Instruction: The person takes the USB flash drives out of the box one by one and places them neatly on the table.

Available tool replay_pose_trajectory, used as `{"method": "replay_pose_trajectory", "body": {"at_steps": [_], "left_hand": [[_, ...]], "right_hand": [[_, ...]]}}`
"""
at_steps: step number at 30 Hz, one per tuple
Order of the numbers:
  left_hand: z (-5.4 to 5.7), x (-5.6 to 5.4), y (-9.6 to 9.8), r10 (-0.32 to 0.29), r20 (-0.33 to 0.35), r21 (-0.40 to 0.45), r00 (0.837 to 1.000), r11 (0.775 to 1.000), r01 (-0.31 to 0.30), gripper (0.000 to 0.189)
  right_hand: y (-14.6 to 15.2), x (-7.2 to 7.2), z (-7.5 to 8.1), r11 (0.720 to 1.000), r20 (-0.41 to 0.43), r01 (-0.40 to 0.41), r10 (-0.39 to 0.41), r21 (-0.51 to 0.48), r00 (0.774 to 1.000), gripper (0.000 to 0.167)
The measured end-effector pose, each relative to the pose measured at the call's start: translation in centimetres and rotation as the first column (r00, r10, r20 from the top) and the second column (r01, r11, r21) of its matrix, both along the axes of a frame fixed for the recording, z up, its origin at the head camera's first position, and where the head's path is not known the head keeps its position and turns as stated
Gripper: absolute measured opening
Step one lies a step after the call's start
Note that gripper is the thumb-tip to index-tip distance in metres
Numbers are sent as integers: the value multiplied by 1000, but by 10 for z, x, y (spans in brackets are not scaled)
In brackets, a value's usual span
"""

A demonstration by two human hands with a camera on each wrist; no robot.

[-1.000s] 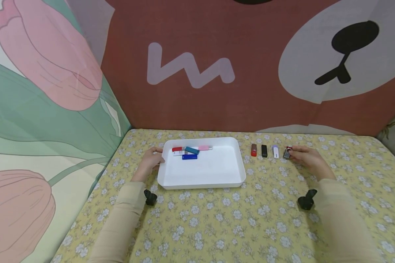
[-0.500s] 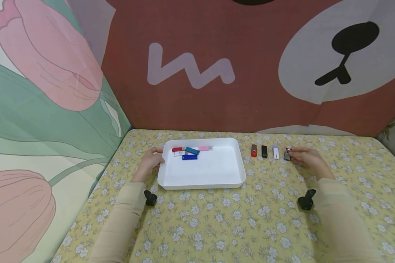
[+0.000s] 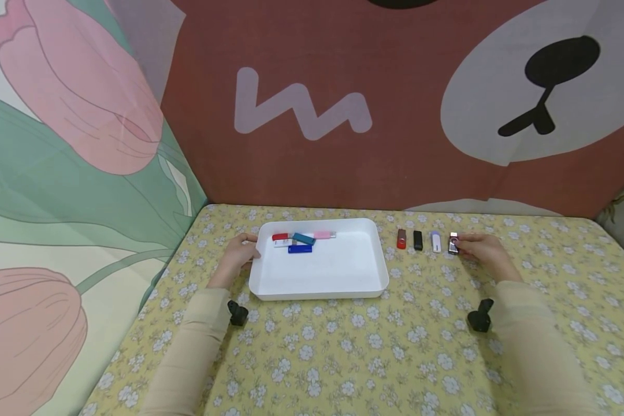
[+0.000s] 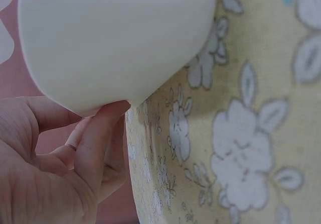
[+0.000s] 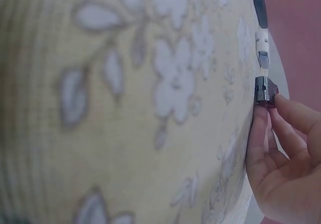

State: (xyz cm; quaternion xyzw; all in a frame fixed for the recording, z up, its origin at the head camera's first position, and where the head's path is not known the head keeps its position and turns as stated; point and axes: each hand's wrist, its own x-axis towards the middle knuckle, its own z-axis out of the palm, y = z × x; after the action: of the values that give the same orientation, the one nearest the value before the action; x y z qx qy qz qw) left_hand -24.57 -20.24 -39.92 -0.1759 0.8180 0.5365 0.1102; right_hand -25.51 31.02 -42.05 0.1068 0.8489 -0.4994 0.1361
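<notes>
USB stick pinched in the right-hand grip, left-hand grip on the white tray

So the right-hand grip has its fingertips closed on the right side of that stick, a silver and dark-red one, bright end toward the back of the bench. It's the rightmost of four in a line. Can't tell whether it's touching the cloth or just off it, even from the right wrist view. Just left of it is a lavender-and-white stick, then a black stick, then a red stick with a brownish top, all roughly parallel with little gaps between.

Over on the other side, the left-hand grip is pinching the tray's left wall. Inside, five sticks are bunched near the back left: red one, slanted teal one, pink one with its metal plug to the right, white one partly covered, deep blue one in front.

Bench has a yellow floral cloth. Beige sleeves on both arms, cartoon-bear backdrop behind, pink tulip print off left.
</notes>
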Motion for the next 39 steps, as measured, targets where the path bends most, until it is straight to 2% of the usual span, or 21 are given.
{"method": "replay_pose_trajectory", "body": {"at_steps": [8, 21, 28, 33, 39], "left_hand": [[2, 0, 0, 1, 16, 2, 1000, 1000, -1, 48], [3, -2, 2, 23, 35, 6, 999, 1000, -24, 48], [2, -2, 2, 23, 31, 5, 999, 1000, -23, 48], [0, -2, 2, 27, 21, 8, 999, 1000, -27, 48], [-2, -2, 1, 30, -6, 15, 1000, 999, -30, 46]], "right_hand": [[-3, 1, 0, 999, -31, 10, -9, 37, 999, 53], [-5, -3, 4, 996, -19, 90, -91, -20, 996, 50], [-8, -1, 3, 994, -47, 109, -109, -5, 993, 51], [-13, 0, 4, 985, -105, 167, -161, 44, 981, 54], [-35, -6, 11, 967, -153, 253, -253, -18, 955, 52]]}}
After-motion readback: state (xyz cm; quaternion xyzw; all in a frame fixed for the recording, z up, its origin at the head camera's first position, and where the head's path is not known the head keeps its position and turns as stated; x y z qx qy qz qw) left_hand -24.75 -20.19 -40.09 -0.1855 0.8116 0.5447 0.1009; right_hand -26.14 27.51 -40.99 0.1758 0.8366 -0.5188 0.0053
